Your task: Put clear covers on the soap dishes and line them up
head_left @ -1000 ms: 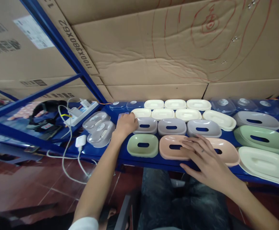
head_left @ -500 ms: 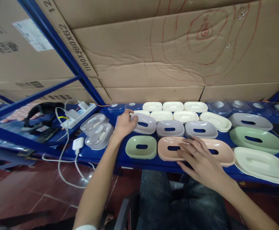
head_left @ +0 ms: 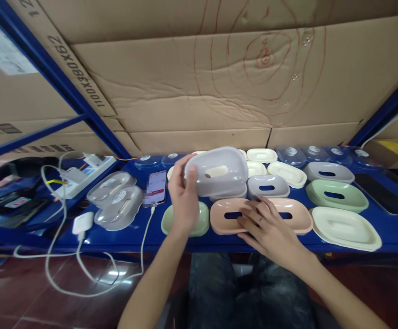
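Observation:
My left hand [head_left: 184, 196] grips one end of a grey oval soap dish [head_left: 199, 179] with a slot in its floor, raised and tilted above the others. Below it, another grey dish [head_left: 228, 195] is mostly covered. My right hand [head_left: 267, 228] lies over a peach soap dish [head_left: 224, 226], fingers stretched out across its right end near the slot. Just to the right is a second peach dish [head_left: 301, 214]. A green dish [head_left: 199, 219] sits partly behind my left wrist. One more grey dish [head_left: 269, 187] rests behind my right fingers.
Clear lidded cases [head_left: 118, 208] lie at left beside a charging phone [head_left: 156, 185] with a white cable [head_left: 146, 242]. Cream dishes [head_left: 286, 173] stand behind. On the right are a green dish [head_left: 336, 196], a cream dish [head_left: 348, 228] and a dark phone [head_left: 385, 192]. Cardboard [head_left: 185, 109] backs the blue shelf.
My left hand has lifted a grey dish from the row and moved it right and nearer. My right hand stays on the peach dish. The view has shifted, showing the phone at left.

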Available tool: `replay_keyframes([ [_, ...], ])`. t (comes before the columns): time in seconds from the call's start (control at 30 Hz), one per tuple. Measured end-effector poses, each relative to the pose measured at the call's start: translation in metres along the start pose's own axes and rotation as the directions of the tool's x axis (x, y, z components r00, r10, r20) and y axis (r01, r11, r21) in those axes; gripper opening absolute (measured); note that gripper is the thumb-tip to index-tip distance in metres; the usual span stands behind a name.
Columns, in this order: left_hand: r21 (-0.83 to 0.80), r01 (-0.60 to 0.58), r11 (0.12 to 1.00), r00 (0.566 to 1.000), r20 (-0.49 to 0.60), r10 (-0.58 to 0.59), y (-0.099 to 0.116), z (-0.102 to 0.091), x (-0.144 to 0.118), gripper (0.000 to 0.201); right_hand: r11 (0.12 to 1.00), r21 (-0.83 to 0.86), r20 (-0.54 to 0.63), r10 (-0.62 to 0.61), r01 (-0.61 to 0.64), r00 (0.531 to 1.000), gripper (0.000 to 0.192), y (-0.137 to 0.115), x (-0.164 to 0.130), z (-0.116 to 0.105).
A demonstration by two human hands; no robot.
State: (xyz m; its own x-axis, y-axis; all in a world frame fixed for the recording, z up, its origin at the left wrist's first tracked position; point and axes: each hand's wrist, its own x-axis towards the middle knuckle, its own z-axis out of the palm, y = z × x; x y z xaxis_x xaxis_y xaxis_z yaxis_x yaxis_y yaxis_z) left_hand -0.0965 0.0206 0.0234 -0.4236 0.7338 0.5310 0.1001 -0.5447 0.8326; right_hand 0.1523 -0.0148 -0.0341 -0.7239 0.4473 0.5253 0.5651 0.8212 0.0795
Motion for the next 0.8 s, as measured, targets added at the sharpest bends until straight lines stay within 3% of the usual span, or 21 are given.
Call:
replay_keyframes([
  [0.17,-0.007,0.084,0.996,0.996,0.036,-0.083,-0.029,0.03,0.012,0.027,0.99,0.14,-0.063,0.02,-0.011,0.998,0.024,-0.001,-0.003,-0.005],
  [0.37,-0.191,0.263,0.946,0.964,0.02,-0.264,-0.035,0.035,0.033,0.037,0.927,0.374,-0.156,0.096,-0.031,0.983,0.018,0.002,-0.001,-0.039],
  [0.47,-0.317,0.394,0.863,0.918,0.087,-0.387,-0.031,0.034,0.041,0.034,0.948,0.299,-0.078,0.134,-0.105,0.988,0.018,0.045,0.002,-0.063],
  [0.53,-0.382,0.49,0.784,0.871,0.182,-0.456,-0.027,0.037,0.049,0.028,0.971,0.116,0.04,0.206,-0.21,0.978,0.029,0.092,0.002,-0.071],
  [0.67,-0.399,0.662,0.634,0.749,0.331,-0.574,-0.02,0.049,0.061,0.034,0.93,-0.237,0.285,0.345,-0.283,0.895,0.049,0.182,-0.001,-0.064],
  [0.8,-0.363,0.718,0.594,0.696,0.393,-0.601,-0.017,0.057,0.059,0.04,0.925,-0.273,0.354,0.352,-0.265,0.866,0.047,0.213,-0.006,-0.046],
])
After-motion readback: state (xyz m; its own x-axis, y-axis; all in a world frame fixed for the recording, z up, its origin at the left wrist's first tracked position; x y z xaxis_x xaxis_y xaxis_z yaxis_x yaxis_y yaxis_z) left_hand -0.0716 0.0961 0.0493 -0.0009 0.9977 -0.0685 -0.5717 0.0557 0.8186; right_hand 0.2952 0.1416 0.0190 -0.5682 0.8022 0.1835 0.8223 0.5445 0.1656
